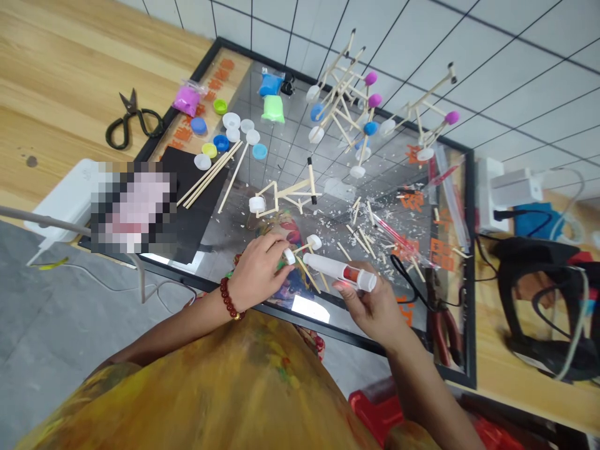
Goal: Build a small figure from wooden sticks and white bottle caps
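**Tube Aimed at a Cap, Hands Just Apart**

We find the left hand (257,273), a red bead bracelet (229,297) at its wrist, pinching a white bottle cap (289,256), apparently linked by a thin wooden stick (301,249) to a second cap (314,242). The right hand (372,306) grips a white tube (332,269) with a red label. Its long axis lies almost level, and its narrower end points left at the pinched cap, seemingly to bring the two together. A small gap separates the hands, both over the near edge of a black-framed glass board (319,325). Wood chips (360,237) and stick frames with coloured caps (344,106) lie farther off.
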A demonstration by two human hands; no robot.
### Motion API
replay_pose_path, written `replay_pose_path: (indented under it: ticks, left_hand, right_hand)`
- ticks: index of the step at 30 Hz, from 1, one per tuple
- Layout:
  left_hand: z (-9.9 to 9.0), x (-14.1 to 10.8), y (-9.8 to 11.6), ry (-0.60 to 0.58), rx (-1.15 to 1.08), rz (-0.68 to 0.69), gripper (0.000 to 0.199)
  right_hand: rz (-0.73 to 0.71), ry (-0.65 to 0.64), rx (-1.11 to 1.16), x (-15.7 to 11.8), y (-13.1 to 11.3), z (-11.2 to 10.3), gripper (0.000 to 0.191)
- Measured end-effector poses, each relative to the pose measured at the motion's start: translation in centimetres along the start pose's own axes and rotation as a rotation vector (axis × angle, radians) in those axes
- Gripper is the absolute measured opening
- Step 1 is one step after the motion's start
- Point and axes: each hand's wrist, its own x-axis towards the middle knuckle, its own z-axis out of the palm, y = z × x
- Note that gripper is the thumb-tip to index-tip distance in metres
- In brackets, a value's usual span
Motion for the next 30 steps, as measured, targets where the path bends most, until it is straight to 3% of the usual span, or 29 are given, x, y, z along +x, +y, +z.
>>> replay_pose_path:
  ticks: [16,30]
  left_hand:
    - [0.0,-0.1,-0.1,-0.001,0.002,-0.006,0.028]
    - [0.0,-0.1,-0.1,0.005,-0.017,-0.005,0.025]
  right_hand:
    - [-0.003,0.139,-0.168,-1.2,-0.1,-0.7,0.017]
    - [-0.127,0.165,-0.418,-1.7,-0.4,0.8,0.02]
